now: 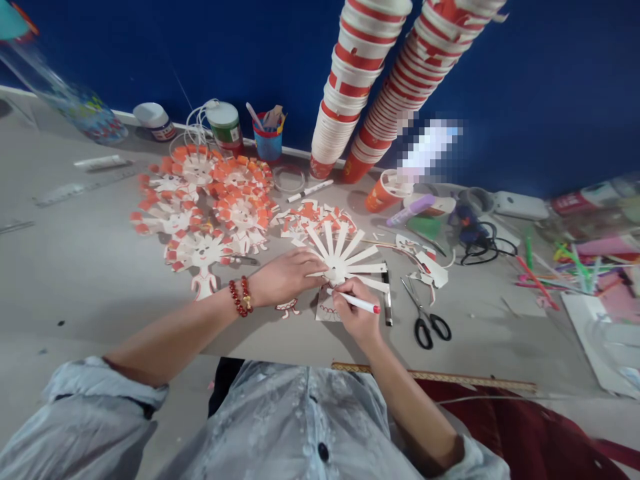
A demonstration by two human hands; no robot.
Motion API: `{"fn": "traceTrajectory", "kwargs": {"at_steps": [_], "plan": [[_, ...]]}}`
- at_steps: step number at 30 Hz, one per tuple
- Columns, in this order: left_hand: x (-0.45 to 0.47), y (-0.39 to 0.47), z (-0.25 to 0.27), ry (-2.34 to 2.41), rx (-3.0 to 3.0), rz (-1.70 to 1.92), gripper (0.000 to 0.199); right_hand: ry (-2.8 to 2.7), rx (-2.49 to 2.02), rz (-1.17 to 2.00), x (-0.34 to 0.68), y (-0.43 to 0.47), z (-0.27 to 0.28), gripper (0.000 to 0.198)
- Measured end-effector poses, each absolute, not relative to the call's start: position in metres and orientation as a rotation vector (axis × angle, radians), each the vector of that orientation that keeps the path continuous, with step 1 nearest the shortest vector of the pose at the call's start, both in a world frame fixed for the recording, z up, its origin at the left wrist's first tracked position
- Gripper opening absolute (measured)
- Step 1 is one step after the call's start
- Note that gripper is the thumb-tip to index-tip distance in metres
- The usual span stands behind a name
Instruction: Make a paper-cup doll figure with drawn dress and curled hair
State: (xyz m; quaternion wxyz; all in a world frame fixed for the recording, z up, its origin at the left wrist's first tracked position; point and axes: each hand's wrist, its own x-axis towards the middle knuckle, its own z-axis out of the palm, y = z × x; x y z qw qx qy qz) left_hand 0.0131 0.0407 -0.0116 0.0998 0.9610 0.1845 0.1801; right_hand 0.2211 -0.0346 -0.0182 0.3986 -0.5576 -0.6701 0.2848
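In my right hand (356, 312) is a white marker pen (361, 302) with a red end, its tip down by a white paper cutout (336, 270). The cutout is a cup cut into strips that fan out like a sunburst, with a small dark mark near its middle. My left hand (296, 272) lies flat over the cutout's left side, fingers stretched out. Below the cutout is a piece of paper (327, 310) with red curved lines, partly hidden by my right hand. Another small paper piece with red outlines (287, 307) lies under my left wrist.
Finished-looking orange-and-white paper figures (200, 250) lie to the left. Paper scraps (315, 219) sit behind the cutout. Black-handled scissors (425, 320) lie on the right. Two tall cup stacks (345, 87) stand at the blue wall, beside a small blue bucket (269, 140) and jars.
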Motion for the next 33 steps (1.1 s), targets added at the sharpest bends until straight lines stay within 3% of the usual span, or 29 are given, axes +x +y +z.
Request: {"fn": "traceTrajectory", "kwargs": {"at_steps": [33], "plan": [[0.0123, 0.0406, -0.0118, 0.548, 2.827, 0.508, 0.031, -1.719, -1.394, 0.765, 0.2209, -0.0368, -0.0156, 0.013]]}}
